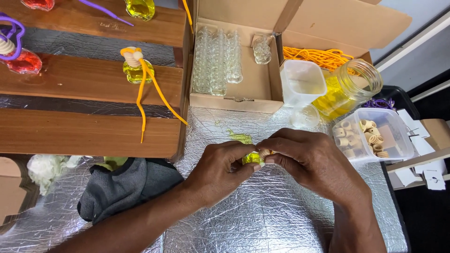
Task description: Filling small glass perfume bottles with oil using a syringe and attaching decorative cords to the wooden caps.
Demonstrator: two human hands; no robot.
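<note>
Between both hands, low over the foil-covered table (281,220), sits a small bottle (252,158) of yellow liquid. The left hand (220,164) pinches its body; the right hand (304,157) closes fingers on its wooden cap (266,153). A slip could spill more liquid, like the puddle (240,137) at eleven o'clock.

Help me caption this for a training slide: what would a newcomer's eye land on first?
Centre frame, the left hand and right hand pinch a small yellow bottle over the crinkled silver foil. Upper left, a finished yellow bottle with an orange cord sits on the wooden shelf; behind the hands, an open cardboard box holds rows of empty glass bottles.
</note>
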